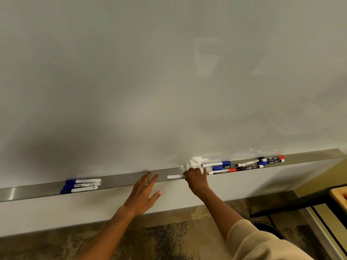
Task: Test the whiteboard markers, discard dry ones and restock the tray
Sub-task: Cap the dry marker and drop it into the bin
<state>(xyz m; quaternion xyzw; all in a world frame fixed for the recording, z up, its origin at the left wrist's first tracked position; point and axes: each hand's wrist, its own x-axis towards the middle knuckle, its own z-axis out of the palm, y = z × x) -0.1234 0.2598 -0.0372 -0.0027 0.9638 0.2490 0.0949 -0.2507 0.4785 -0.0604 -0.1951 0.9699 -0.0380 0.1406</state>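
A long metal tray [120, 180] runs along the bottom of the whiteboard [150, 81]. Three blue-capped markers [82, 185] lie side by side at its left. A pile of several blue, red and black markers [242, 166] lies at its right. My right hand [197, 180] is closed on one end of a white marker [175, 176] that rests on the tray in the middle. My left hand [144, 193] hovers open just left of it, fingers spread, fingertips at the tray's edge, holding nothing.
Below the board is a white wall panel [56, 214] and patterned carpet [159, 241]. A dark round bin [270, 229] sits on the floor at lower right, under a black bar [293, 205]. A cream sleeve [262, 244] covers my right upper arm.
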